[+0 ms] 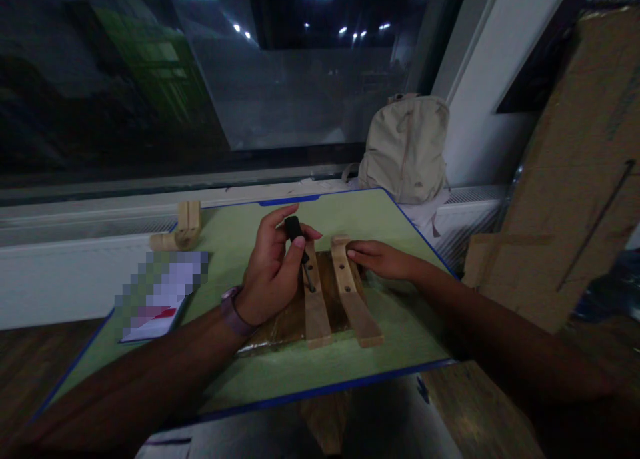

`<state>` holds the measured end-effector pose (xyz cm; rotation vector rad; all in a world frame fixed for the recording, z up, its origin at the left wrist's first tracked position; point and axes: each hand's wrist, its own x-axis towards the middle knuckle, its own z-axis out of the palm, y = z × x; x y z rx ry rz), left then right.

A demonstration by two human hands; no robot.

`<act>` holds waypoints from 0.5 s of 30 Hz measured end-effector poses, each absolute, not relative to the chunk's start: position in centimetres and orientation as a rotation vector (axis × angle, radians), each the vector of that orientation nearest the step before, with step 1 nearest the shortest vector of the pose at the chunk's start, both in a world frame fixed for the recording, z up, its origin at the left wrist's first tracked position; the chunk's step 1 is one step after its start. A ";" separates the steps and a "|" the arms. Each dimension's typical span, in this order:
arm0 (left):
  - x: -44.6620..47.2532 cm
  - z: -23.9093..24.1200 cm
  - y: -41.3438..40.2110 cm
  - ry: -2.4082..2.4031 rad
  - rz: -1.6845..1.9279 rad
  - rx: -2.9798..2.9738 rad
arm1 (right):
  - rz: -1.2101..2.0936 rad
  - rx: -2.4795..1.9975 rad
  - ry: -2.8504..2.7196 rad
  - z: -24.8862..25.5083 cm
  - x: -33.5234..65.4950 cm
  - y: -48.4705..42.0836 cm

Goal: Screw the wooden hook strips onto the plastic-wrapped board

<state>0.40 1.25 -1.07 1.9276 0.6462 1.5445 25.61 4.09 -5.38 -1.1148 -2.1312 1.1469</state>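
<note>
My left hand (273, 266), with a watch on its wrist, is closed around the black handle of a screwdriver (294, 228). The shaft slants down, and its tip meets the lower dark screw hole in the left curved wooden piece (317, 319). Beside it lies a matching right wooden piece (363, 316), which shows two dark holes or screw heads. My right hand (383, 259) grips the upper side of that right piece, its fingertips partly hidden. Both pieces lie across a glossy brown board (280, 332).
The green tabletop (405, 326) has a blue edge. At its left are a blurred-out booklet (175, 292) and more curved wooden pieces (189, 222). A beige backpack (407, 149) stands behind by the window. Large cardboard (565, 199) leans at the right.
</note>
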 end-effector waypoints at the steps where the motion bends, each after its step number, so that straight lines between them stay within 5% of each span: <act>1: 0.4 -1.0 1.2 0.632 1.546 1.922 | 1.135 -1.111 -2.136 -5.4 25.6 4.1; 15: 0.1 -1.3 1.6 0.704 1.629 1.988 | 1.166 -1.104 -2.124 -5.7 25.6 4.3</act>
